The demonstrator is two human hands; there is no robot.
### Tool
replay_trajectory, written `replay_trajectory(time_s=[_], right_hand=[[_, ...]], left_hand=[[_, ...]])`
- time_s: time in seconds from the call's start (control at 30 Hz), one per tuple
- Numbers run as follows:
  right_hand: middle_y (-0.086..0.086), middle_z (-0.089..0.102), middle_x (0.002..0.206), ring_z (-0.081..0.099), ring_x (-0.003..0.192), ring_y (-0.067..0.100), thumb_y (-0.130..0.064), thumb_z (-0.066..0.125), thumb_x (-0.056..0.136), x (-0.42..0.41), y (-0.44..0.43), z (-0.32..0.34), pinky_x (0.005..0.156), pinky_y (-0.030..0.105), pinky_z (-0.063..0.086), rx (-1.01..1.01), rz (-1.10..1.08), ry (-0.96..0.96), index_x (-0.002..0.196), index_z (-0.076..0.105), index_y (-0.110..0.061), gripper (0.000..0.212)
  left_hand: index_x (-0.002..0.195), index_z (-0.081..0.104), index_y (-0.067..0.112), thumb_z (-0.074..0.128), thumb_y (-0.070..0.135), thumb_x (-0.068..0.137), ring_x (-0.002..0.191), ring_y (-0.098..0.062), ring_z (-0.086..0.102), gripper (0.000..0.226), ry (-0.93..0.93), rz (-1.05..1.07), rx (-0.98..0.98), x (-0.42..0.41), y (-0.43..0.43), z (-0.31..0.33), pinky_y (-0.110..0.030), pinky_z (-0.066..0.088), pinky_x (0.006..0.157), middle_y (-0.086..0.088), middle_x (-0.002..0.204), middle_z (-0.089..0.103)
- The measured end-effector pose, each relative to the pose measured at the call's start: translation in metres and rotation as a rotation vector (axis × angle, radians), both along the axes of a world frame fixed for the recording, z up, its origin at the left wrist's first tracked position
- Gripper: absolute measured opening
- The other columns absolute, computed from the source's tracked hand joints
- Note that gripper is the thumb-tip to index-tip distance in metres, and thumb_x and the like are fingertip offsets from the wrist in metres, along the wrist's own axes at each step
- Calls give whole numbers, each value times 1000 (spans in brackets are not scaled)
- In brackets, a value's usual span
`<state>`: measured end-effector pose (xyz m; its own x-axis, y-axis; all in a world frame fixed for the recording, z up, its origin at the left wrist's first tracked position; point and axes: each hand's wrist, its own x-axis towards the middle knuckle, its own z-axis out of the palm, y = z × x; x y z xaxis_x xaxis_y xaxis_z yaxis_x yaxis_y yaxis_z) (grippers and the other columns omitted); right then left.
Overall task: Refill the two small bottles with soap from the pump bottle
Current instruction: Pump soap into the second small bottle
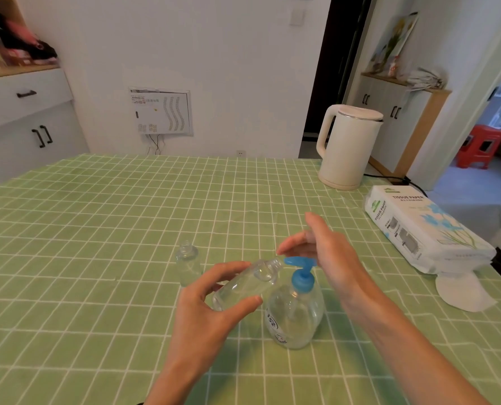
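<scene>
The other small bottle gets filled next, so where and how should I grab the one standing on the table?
Probably round the wide body of the standing bottle, below its narrow threaded neck, fingers coming from the left. It stands upright and uncapped, so a side grip leaves the mouth free; the left hand and pump bottle crowd its right.

One camera only, worn on the person's head at the near side of the green-clothed table. It faces forward and down across the tabletop to the far wall. The left hand, holding a small bottle, and the right hand sit close under it, mid-frame; the kettle stands far right. The wide lens bows straight edges.
</scene>
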<state>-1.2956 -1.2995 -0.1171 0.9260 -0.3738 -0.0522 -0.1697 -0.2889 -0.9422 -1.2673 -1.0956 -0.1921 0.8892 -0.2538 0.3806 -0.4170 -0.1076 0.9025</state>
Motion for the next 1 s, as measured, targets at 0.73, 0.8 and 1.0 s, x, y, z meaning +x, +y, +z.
replay_trajectory(time_s=[0.73, 0.8, 1.0], right_hand=[[-18, 50, 41, 47, 47, 8, -37, 34, 88, -10, 39, -55, 59, 34, 33, -123, -297, -244, 43, 57, -36, 50], [-16, 53, 43, 46, 48, 9, -43, 33, 87, -10, 39, -55, 61, 35, 37, -109, -297, -229, 45, 57, -32, 50], [-16, 59, 45, 51, 48, 6, -68, 23, 84, -10, 42, -55, 64, 35, 44, -57, -312, -215, 42, 60, -32, 67]], left_hand=[[109, 75, 48, 85, 46, 65, 109, -5, 72, 45, 10, -10, 33, -4, -5, 0, -35, 51, 96, 23, 110, 79], [109, 76, 48, 85, 46, 65, 109, -6, 72, 45, 9, -8, 33, -5, -5, 0, -38, 52, 98, 22, 110, 79], [109, 76, 47, 84, 46, 65, 109, -7, 72, 46, 13, 5, 25, -4, -3, 0, -37, 51, 97, 22, 110, 79]])
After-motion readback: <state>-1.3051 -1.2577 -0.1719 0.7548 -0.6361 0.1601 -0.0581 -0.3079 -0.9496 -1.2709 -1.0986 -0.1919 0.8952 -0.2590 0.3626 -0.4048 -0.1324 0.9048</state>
